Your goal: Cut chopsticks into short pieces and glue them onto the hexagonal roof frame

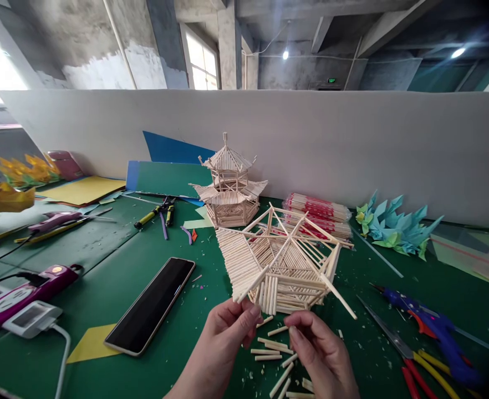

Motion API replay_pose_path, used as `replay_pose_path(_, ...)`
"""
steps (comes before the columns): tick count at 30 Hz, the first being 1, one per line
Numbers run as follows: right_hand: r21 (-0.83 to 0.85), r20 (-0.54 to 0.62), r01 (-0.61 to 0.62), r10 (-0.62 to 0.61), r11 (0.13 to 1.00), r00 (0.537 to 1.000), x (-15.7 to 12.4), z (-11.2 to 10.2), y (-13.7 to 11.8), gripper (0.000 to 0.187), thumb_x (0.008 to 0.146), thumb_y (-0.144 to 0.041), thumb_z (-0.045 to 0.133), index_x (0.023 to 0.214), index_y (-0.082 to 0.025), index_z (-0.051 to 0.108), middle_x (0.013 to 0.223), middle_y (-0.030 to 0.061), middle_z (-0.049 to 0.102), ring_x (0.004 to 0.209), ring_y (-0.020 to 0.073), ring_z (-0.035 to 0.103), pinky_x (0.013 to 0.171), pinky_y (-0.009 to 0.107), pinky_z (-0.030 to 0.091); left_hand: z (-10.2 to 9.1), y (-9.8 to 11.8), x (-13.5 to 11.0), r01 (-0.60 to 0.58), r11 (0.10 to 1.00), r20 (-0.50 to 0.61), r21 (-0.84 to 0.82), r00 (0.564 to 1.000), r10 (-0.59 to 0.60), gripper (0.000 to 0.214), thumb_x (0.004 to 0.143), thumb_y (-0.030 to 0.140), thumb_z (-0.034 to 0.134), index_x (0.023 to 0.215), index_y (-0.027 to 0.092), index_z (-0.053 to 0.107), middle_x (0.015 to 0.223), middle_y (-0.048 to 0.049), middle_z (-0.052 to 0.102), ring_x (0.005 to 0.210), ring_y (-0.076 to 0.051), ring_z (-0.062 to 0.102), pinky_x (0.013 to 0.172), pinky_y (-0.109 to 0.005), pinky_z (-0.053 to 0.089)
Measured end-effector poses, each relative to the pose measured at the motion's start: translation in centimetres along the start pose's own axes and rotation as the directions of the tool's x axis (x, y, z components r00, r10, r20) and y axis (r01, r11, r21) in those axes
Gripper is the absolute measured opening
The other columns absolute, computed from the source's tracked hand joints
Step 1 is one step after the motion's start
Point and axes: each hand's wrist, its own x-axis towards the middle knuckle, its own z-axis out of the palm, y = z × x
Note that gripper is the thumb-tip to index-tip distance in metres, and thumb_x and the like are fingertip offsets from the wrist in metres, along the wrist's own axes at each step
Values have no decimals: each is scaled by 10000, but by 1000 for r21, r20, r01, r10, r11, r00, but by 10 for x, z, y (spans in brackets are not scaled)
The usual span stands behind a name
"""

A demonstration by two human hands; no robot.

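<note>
In front of me stands a pavilion model built of thin wooden sticks, its left roof face covered and other faces open frames. My left hand is closed in a pinch just below the model's near left roof corner; what its fingertips hold is hidden. My right hand is also pinched, with a short wooden stick at its fingertips. Several loose cut sticks lie on the table between and below both hands. Behind the model rises a finished two-tiered stick pagoda.
A phone lies left on the green table. Scissors and a blue glue gun lie right. Bundled sticks and folded-paper plants sit behind. Pliers, a power strip and another glue gun are left.
</note>
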Motion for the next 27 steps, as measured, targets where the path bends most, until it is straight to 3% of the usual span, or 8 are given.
replay_pose_path(10,-20,40,-21,22,1000,999,0,-1,-2,262,728,-453,623,754,-195,660,561,-29,489,518,92,403,487,190,316,-6,-2,-20,2,999,21,48,1000,-3,290,676,381,691,543,144,588,498,27,482,483,-77,325,468,-201,257)
replay_pose_path(17,-47,137,-3,10,999,990,-6,-5,-5,241,781,-422,577,764,-194,655,561,-30,492,527,92,404,489,192,318,-4,-23,-31,49,995,115,84,992,-59,337,655,443,688,563,142,568,478,35,444,456,-76,328,450,-211,235)
replay_pose_path(22,-25,285,-92,96,995,954,-10,-12,-8,227,818,-398,553,805,-184,627,614,-35,482,558,84,389,509,186,319,3,-27,-36,109,982,220,152,965,-142,340,683,454,656,592,137,568,512,27,458,481,-83,333,471,-221,246)
replay_pose_path(27,68,311,-209,178,976,934,-11,-19,-4,177,813,-358,580,785,-184,589,623,-52,445,558,69,356,515,174,312,8,-24,-37,143,973,289,184,938,-192,309,705,413,646,597,138,556,554,12,481,513,-94,347,493,-232,257)
